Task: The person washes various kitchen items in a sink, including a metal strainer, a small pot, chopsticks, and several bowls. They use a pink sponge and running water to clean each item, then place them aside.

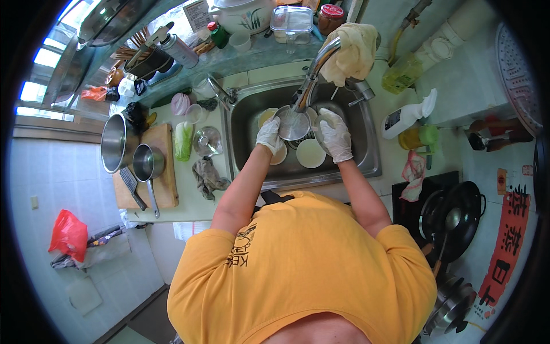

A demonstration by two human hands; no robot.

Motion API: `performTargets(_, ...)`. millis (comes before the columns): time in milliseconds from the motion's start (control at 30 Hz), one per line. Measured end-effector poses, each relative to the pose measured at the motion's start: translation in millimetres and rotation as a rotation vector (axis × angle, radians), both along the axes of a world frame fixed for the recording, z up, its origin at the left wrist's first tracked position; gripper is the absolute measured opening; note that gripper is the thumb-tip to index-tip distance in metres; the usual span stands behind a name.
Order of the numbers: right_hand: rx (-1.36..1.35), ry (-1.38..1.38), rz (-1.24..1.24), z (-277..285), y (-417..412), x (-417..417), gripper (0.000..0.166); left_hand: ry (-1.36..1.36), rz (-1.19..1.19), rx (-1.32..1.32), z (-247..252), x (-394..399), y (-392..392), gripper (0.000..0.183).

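Note:
My left hand (269, 134), in a thin white glove, grips the edge of a small round bowl (294, 124) under the faucet (307, 88), where water runs into it. My right hand (336, 136), gloved too, holds a shallow, clear-looking round dish or lid (320, 136) edge-up at the right; its far side is hidden by the fingers. Both hands are over the stainless steel sink (361, 159). A white bowl (310, 153) sits on the sink bottom below them. Another pale bowl (279, 155) is partly covered by my left wrist.
A beige cloth (350, 51) hangs over the faucet. Left of the sink lie a grey rag (208, 176), a glass lid (207, 141) and a leafy vegetable (183, 141). A cleaver (131, 185) and a saucepan (148, 162) rest on the cutting board (169, 172). To the right stands a white spray bottle (404, 118).

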State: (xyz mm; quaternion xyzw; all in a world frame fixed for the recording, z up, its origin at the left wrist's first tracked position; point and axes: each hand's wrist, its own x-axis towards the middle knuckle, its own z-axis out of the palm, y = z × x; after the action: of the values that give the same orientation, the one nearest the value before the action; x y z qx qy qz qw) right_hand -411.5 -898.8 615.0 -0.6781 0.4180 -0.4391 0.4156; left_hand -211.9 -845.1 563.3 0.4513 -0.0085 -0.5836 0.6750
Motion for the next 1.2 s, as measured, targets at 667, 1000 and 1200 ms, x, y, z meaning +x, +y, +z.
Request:
performTargets(667, 0.922, -0.328, 0.120, 4, 8, 20, 0.029, -0.155, 0.015, 0.112, -13, 24, 18, 0.020)
performTargets(1000, 0.371, -0.018, 0.130, -21, -14, 15, 0.029, -0.042, -0.259, 0.088, -7, -11, -1, 0.017)
performTargets(1200, -0.007, 0.069, 0.117, -17, -8, 23, 0.028, -0.284, -0.360, 0.183, -1, -10, -2, 0.023)
